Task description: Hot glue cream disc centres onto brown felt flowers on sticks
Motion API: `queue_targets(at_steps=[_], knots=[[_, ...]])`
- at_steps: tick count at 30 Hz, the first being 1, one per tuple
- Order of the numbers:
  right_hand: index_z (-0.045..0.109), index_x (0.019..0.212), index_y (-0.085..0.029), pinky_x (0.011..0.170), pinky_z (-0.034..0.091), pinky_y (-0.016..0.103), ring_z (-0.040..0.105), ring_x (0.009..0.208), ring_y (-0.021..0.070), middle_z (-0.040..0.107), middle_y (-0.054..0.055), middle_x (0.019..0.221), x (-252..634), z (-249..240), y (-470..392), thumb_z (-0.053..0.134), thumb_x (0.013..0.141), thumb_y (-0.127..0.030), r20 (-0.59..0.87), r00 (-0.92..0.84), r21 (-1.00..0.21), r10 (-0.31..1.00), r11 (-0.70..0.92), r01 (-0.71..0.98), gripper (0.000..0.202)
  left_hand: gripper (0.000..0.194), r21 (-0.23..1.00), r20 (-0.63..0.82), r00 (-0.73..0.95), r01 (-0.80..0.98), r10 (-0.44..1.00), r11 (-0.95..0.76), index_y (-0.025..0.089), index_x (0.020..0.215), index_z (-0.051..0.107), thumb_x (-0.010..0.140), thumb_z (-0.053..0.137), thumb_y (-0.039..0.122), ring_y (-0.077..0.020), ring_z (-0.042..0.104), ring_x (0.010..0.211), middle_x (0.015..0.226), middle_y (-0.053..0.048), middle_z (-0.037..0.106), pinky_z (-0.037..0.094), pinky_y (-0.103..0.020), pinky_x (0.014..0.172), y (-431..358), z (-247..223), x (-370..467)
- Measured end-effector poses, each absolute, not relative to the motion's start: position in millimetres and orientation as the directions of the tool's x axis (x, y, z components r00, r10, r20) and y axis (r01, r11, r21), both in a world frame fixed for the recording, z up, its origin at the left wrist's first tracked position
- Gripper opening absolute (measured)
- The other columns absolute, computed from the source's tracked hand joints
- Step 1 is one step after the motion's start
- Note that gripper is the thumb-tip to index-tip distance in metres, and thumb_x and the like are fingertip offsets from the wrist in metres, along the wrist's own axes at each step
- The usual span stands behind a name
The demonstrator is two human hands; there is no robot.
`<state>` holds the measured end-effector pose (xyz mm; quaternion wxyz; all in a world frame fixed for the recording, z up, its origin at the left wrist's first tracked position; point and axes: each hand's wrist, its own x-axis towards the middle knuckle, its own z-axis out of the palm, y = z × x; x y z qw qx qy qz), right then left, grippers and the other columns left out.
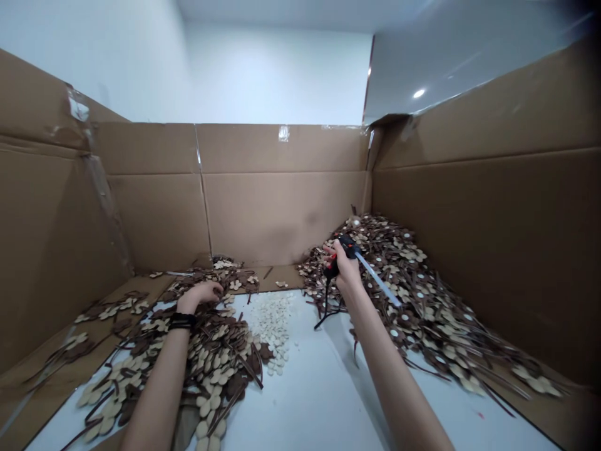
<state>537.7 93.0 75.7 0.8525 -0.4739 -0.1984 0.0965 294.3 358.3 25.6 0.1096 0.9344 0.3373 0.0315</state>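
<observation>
My right hand (346,262) is wrapped round a black and red hot glue gun (348,245), held up over the board. A long pale glue stick (380,280) sticks out of the gun's back end, and a black cord hangs below the handle. On the left, my left hand (203,293) reaches down at the far side of a pile of brown and cream flower-shaped pieces with strips (213,351). Its fingers are curled in, and what they hold, if anything, is hidden. Small white discs (273,322) lie scattered between the two hands.
A larger heap of flower pieces with white dots (422,300) rises along the right side. Cardboard walls (286,207) enclose the left, back and right. A white board (300,407) covers the middle of the floor. Loose flower pieces (117,307) lie on the cardboard at left.
</observation>
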Motion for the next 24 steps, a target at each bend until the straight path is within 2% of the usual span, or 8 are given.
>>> queue_targets(at_steps=[5,9,13,18,21,24], knots=[[0.052,0.085,-0.017,0.039,0.034,0.018,0.042,0.043,0.0044,0.065,0.003,0.07,537,75,94,0.076,0.055,-0.048,0.264,0.852,-0.831,0.452,0.555,-0.037,0.049,0.031,0.237,-0.046,0.776,0.621,0.629,-0.747,0.014,0.114,0.057,0.089,0.055,0.032,-0.0185,0.057,0.102,0.116,-0.009,0.058,0.049,-0.04,0.089,359,-7,318],[0.054,0.085,-0.017,0.039,0.034,0.017,0.043,0.044,0.0048,0.064,0.002,0.068,524,86,88,0.076,0.057,-0.049,0.308,0.812,-0.823,0.495,0.567,-0.033,0.048,0.03,0.229,-0.015,0.746,0.65,0.665,-0.724,0.014,0.112,0.057,0.088,0.056,0.032,-0.0202,0.055,0.108,0.12,-0.009,0.056,0.047,-0.042,0.093,353,-23,323],[0.053,0.082,-0.017,0.039,0.032,0.018,0.042,0.044,0.0047,0.061,0.001,0.067,512,97,80,0.075,0.06,-0.05,0.349,0.783,-0.815,0.516,0.579,-0.018,0.045,0.028,0.276,0.026,0.703,0.679,0.711,-0.681,0.013,0.107,0.059,0.089,0.054,0.035,-0.0185,0.058,0.102,0.111,-0.008,0.06,0.048,-0.04,0.09,344,-19,323],[0.058,0.078,-0.016,0.04,0.03,0.019,0.041,0.044,0.0046,0.058,0.002,0.066,495,107,72,0.068,0.07,-0.052,0.443,0.72,-0.833,0.534,0.543,0.11,0.039,0.029,0.434,0.076,0.699,0.618,0.711,-0.655,0.012,0.097,0.061,0.089,0.054,0.039,-0.0153,0.06,0.087,0.095,-0.006,0.063,0.05,-0.035,0.082,328,11,325],[0.059,0.073,-0.015,0.039,0.025,0.02,0.037,0.041,0.004,0.054,0.001,0.061,485,113,64,0.06,0.076,-0.058,0.506,0.61,-0.839,0.61,0.512,0.184,0.044,0.04,0.568,0.156,0.751,0.463,0.641,-0.681,0.01,0.092,0.062,0.091,0.043,0.046,-0.0173,0.061,0.085,0.089,-0.008,0.066,0.048,-0.03,0.076,309,47,325],[0.062,0.065,-0.012,0.039,0.021,0.021,0.032,0.036,0.004,0.046,0.0,0.049,476,118,53,0.042,0.082,-0.067,0.526,0.453,-0.851,0.72,0.448,0.275,0.06,0.054,0.683,0.24,0.819,0.239,0.521,-0.69,0.013,0.105,0.06,0.092,0.029,0.055,-0.0184,0.064,0.088,0.093,-0.008,0.069,0.047,-0.025,0.07,275,88,319]])
